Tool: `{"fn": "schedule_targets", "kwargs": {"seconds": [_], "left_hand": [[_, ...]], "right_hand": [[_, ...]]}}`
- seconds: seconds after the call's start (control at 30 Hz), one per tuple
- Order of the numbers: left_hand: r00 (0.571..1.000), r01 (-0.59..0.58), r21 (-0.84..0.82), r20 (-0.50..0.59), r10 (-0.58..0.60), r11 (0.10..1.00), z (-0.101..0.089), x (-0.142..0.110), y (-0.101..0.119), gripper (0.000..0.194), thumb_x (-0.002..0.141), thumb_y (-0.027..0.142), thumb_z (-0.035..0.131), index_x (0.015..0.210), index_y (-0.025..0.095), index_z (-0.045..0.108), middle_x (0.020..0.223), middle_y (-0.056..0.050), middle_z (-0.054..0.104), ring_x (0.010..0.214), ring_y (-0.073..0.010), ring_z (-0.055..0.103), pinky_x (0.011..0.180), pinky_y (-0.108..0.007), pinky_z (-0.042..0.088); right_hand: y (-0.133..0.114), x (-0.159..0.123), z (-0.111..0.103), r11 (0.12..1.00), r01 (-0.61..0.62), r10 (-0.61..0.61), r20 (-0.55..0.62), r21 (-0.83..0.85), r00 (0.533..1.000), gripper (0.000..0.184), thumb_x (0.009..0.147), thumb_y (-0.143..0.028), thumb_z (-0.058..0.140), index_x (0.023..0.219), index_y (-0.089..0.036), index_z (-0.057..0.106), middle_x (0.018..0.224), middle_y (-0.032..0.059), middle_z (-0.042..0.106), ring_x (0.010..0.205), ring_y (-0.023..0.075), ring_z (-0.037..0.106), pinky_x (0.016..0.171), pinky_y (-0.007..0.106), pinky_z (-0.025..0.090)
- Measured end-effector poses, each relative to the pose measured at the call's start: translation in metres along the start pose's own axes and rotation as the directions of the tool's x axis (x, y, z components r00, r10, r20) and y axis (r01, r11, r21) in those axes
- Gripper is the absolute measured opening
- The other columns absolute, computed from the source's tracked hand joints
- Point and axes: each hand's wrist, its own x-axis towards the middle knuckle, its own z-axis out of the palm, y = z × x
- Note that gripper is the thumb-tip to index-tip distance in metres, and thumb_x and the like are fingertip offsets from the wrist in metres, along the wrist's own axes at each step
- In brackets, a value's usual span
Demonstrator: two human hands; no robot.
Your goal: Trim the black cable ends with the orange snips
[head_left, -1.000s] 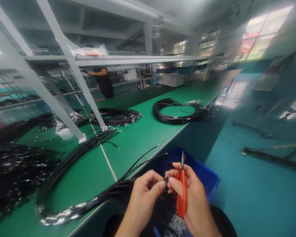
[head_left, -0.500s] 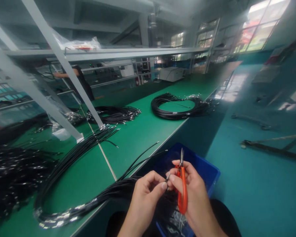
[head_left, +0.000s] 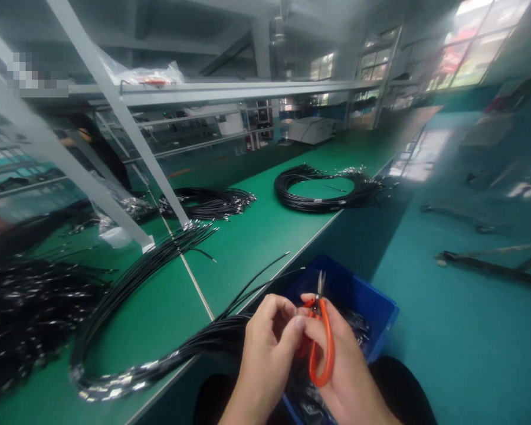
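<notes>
Scissors (head_left: 328, 348) with orange handles hang across the palm of my right hand (head_left: 348, 363), their metal blades pointing up and slightly parted. My left hand (head_left: 268, 348) is closed in a pinch, its fingertips meeting those of my right hand. What the pinch holds is hidden by the fingers. Just left of my hands lies a looped bundle of black cables (head_left: 203, 339), wrapped in shiny tape; several loose ends stick out past the table edge. Below my hands stands a blue bin (head_left: 378, 330) with clear plastic and dark bits inside.
The green table (head_left: 230, 260) carries one coil of black cables (head_left: 310, 203) farther back, another coil (head_left: 203, 203) near the rack post, and a dark cable heap (head_left: 35, 319) at left. White rack posts (head_left: 128, 136) rise from the table. A person (head_left: 106, 153) is partly visible behind them.
My fingertips have come closer together, covering the small dark piece seen between them before. The scissors have shifted slightly left and tilted. The person behind the rack has moved left.
</notes>
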Motion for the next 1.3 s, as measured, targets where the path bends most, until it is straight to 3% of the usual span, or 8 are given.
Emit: {"fn": "schedule_targets", "kwargs": {"seconds": [0.33,0.53,0.63,0.73,0.93,1.03,1.17,1.3], "left_hand": [[0.993,0.115,-0.272,0.051,-0.105,0.955,-0.005,0.005,0.008,0.013,0.081,0.023,0.058,0.073,0.014,0.057,0.056,0.002,0.056,0.052,-0.0098,0.049,0.053,-0.021,0.038],[0.991,0.076,-0.196,0.122,-0.053,0.978,-0.006,0.009,0.007,0.012,0.078,0.023,0.062,0.073,0.015,0.055,0.064,0.000,0.058,0.056,-0.0110,0.053,0.053,-0.021,0.039],[0.999,0.011,-0.044,0.039,-0.009,0.999,-0.013,0.009,0.005,0.010,0.082,0.023,0.056,0.075,0.016,0.056,0.063,0.001,0.055,0.057,-0.0125,0.053,0.056,-0.022,0.042],[0.973,-0.172,0.313,-0.096,0.211,0.934,-0.014,0.006,0.008,0.010,0.083,0.019,0.052,0.086,0.019,0.061,0.078,-0.003,0.060,0.068,-0.0156,0.057,0.064,-0.024,0.045],[0.887,-0.344,0.619,-0.034,0.461,0.707,-0.013,0.002,0.018,0.020,0.079,0.015,0.055,0.079,0.025,0.073,0.089,-0.007,0.064,0.072,-0.0173,0.061,0.063,-0.023,0.044],[0.920,-0.254,0.516,-0.131,0.368,0.818,-0.017,0.002,0.017,0.015,0.078,0.017,0.057,0.079,0.023,0.071,0.087,-0.006,0.065,0.077,-0.0200,0.061,0.068,-0.025,0.045],[0.993,-0.117,0.286,0.058,0.104,0.951,-0.018,-0.001,0.010,0.010,0.081,0.018,0.056,0.085,0.021,0.065,0.078,-0.003,0.067,0.070,-0.0179,0.061,0.065,-0.024,0.046],[0.998,-0.063,0.196,0.027,0.059,0.979,-0.017,0.000,0.002,0.012,0.083,0.025,0.057,0.073,0.017,0.060,0.068,0.000,0.060,0.062,-0.0136,0.053,0.059,-0.020,0.042]], "right_hand": [[-0.004,0.004,-0.009,1.000,0.009,-0.007,0.100,-0.016,0.995,0.023,0.073,-0.011,0.061,0.094,-0.020,0.053,0.065,-0.0037,0.057,0.056,0.0124,0.052,0.055,0.025,0.041],[-0.006,0.005,-0.008,0.999,-0.037,0.035,0.083,0.017,0.996,0.023,0.072,-0.010,0.062,0.091,-0.020,0.056,0.065,-0.0027,0.059,0.057,0.0116,0.053,0.054,0.022,0.041],[-0.007,0.008,-0.007,0.998,-0.042,0.039,0.055,0.054,0.998,0.023,0.071,-0.011,0.065,0.090,-0.020,0.057,0.064,-0.0026,0.059,0.056,0.0114,0.054,0.055,0.022,0.043],[-0.007,0.009,-0.006,0.995,-0.059,0.056,0.028,0.086,0.998,0.025,0.069,-0.011,0.068,0.089,-0.019,0.057,0.067,-0.0019,0.060,0.057,0.0113,0.055,0.056,0.022,0.044],[-0.007,0.008,-0.001,0.986,-0.090,0.087,0.030,0.139,0.996,0.024,0.069,-0.010,0.069,0.090,-0.019,0.059,0.068,0.0003,0.063,0.059,0.0125,0.057,0.057,0.023,0.046],[-0.007,0.007,0.001,0.985,-0.080,0.077,0.029,0.155,0.997,0.020,0.070,-0.010,0.068,0.086,-0.019,0.060,0.068,0.0006,0.063,0.058,0.0120,0.056,0.057,0.023,0.046],[-0.007,0.006,0.002,0.992,-0.058,0.053,0.046,0.115,0.998,0.017,0.072,-0.012,0.065,0.086,-0.019,0.059,0.067,0.0008,0.063,0.057,0.0119,0.054,0.053,0.021,0.044],[-0.008,0.007,0.001,0.999,0.036,-0.034,0.034,-0.040,0.999,0.022,0.074,-0.013,0.063,0.093,-0.020,0.056,0.062,-0.0028,0.060,0.053,0.0104,0.050,0.052,0.021,0.041]]}}
